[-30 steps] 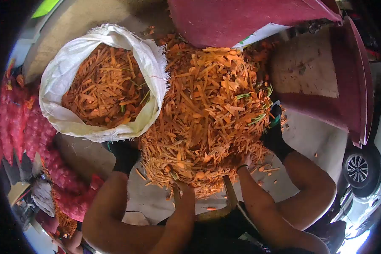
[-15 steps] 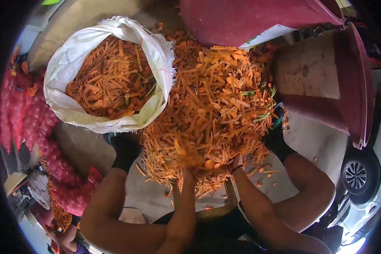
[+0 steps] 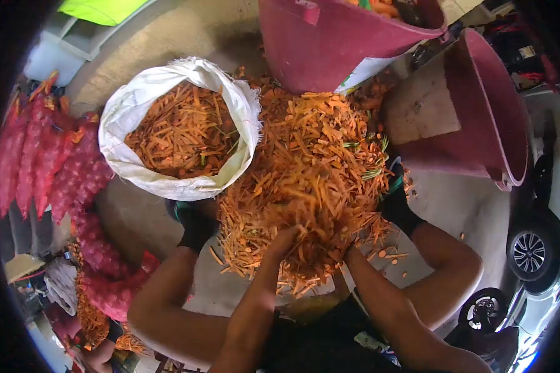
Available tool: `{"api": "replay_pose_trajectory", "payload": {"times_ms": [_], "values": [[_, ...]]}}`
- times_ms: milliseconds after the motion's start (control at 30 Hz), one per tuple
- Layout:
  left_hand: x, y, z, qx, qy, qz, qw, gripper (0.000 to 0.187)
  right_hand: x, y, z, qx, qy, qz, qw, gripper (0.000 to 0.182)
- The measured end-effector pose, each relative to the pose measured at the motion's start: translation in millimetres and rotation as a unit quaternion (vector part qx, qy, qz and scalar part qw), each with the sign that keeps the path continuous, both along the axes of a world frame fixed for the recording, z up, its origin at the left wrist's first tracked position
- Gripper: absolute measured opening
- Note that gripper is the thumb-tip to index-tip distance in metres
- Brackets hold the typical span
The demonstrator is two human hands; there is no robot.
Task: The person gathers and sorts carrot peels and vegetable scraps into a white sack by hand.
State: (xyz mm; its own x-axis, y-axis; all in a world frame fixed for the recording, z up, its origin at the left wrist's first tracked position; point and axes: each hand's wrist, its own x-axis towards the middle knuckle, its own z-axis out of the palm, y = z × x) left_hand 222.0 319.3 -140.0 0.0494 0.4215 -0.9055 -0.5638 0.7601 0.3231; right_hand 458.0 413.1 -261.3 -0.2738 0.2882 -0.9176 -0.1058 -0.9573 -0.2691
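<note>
A large heap of orange carrot peelings and strips (image 3: 305, 143) lies on the floor between the person's feet. My left hand (image 3: 285, 241) is at the heap's near side, its fingers mostly hidden by peelings. My right hand (image 3: 348, 253) is sunk in the same pile, a dark band at the wrist, its fingers covered. A blurred mass of peelings sits between the two hands. Left of the heap stands an open white woven sack (image 3: 115, 133) full of similar peelings.
A maroon tub (image 3: 336, 46) with orange pieces inside stands behind the heap; another maroon tub (image 3: 479, 124) leans at the right. Red net bags (image 3: 99, 248) lie at the left. Shod feet flank the heap. A car wheel (image 3: 529, 253) is at the far right. Another person is partly visible lower left.
The camera view has shifted, showing more of the tubs. Both hands have risen with peelings bunched between them, the left one moving up and slightly right.
</note>
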Motion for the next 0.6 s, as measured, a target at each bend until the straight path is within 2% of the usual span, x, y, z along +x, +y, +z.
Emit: {"api": "replay_pose_trajectory", "payload": {"times_ms": [100, 133, 167, 233, 300, 367, 400, 467, 533, 567, 600], "values": [[9, -10, -15, 0.072, -0.002, 0.054, 0.996, 0.052, -14, -5, 29, 0.036, 0.073, -0.017, 0.997, 0.041], [7, -10, -13, 0.067, 0.001, 0.036, 0.997, 0.067, -17, -8, 40, 0.048, 0.097, -0.022, 0.994, 0.041], [9, -17, -10, 0.072, 0.018, 0.037, 0.997, 0.069, -18, -8, 51, 0.062, 0.119, -0.031, 0.99, 0.04], [-1, -7, 50, 0.087, 0.055, 0.042, 0.994, 0.074, -19, -6, 78, 0.094, 0.16, -0.048, 0.981, 0.039], [-7, 3, 69, 0.103, 0.049, 0.067, 0.991, 0.074, -28, 0, 112, 0.126, 0.186, -0.053, 0.973, 0.038], [-22, 6, 61, 0.121, 0.071, 0.01, 0.99, 0.074, -44, 8, 148, 0.15, 0.212, -0.062, 0.964, 0.037], [-32, 10, 104, 0.13, 0.095, 0.033, 0.986, 0.076, -58, 11, 161, 0.161, 0.22, -0.062, 0.96, 0.036], [-70, 23, 145, 0.173, 0.179, -0.055, 0.967, 0.079, -90, 19, 188, 0.182, 0.233, -0.058, 0.953, 0.036], [-99, 35, 165, 0.229, 0.219, -0.031, 0.948, 0.082, -132, 27, 210, 0.193, 0.245, -0.049, 0.949, 0.035], [-111, 42, 171, 0.265, 0.214, 0.037, 0.939, 0.084, -154, 32, 221, 0.2, 0.25, -0.043, 0.947, 0.034], [-135, 51, 180, 0.276, 0.235, -0.001, 0.932, 0.079, -176, 35, 231, 0.207, 0.253, -0.038, 0.944, 0.034]]}}
